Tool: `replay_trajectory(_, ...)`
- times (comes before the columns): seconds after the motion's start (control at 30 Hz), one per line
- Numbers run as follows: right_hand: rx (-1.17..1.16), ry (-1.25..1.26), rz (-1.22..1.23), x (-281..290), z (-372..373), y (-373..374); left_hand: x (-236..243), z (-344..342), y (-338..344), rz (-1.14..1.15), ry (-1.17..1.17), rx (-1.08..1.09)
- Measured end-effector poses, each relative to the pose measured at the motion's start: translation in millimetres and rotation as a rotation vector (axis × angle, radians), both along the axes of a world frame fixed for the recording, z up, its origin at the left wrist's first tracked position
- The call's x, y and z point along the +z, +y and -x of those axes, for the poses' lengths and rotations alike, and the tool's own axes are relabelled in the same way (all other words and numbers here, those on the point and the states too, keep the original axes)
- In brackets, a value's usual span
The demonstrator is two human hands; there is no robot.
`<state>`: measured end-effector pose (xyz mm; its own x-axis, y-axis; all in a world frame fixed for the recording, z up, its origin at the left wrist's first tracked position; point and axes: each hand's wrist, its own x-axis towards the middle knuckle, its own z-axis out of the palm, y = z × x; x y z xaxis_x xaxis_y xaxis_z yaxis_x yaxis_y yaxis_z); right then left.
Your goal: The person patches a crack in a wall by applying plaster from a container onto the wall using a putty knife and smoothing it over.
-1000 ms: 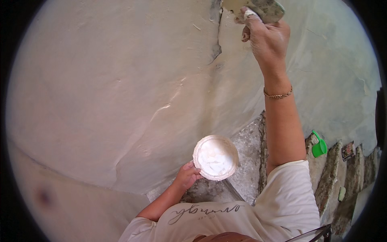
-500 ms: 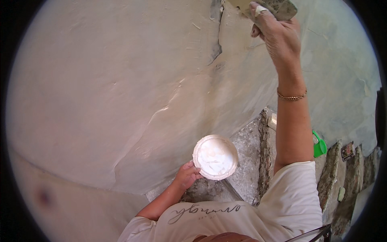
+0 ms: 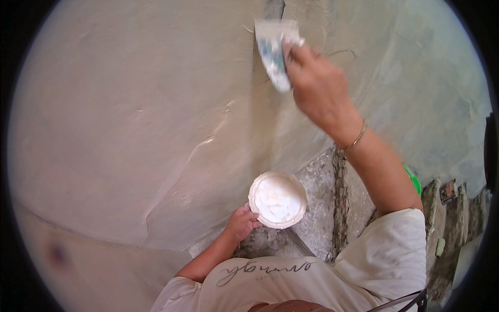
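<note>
My left hand grips the rim of a round tub that holds white paste. Up at the wall, my right hand is closed on a putty knife, its wide blade smeared with white and bluish-grey residue. The blade lies over or close to a dark vertical crack in the plaster wall; whether it touches the surface I cannot tell. A thin raised line runs diagonally down the wall to the left of the tub.
Rough concrete steps descend below and to the right. A green plastic item shows partly behind my right forearm. Farther right on the steps are a small dark packet and a pale green piece.
My right hand has come down and left from the upper wall, turning the putty knife so its blade shows. My left hand and the tub have hardly moved.
</note>
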<state>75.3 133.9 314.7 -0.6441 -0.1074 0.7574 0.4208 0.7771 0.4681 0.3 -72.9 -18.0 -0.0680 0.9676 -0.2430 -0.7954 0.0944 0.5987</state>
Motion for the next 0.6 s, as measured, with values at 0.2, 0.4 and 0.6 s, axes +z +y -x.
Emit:
replay_trajectory(0.2,-0.051,-0.177,0.307,-57.6,-23.2,-10.5,3.1,1.3,2.0,-0.006,-0.020,-0.024)
replay_trajectory(0.4,0.260,0.054,1.488,-70.1,-69.6,-18.3,0.8,-2.1,6.7,-0.035,-0.027,-0.014)
replay_trajectory(0.6,-0.012,0.244,2.157,-120.3,-108.4,-47.1,19.2,-3.8,2.1,-0.034,0.035,0.055)
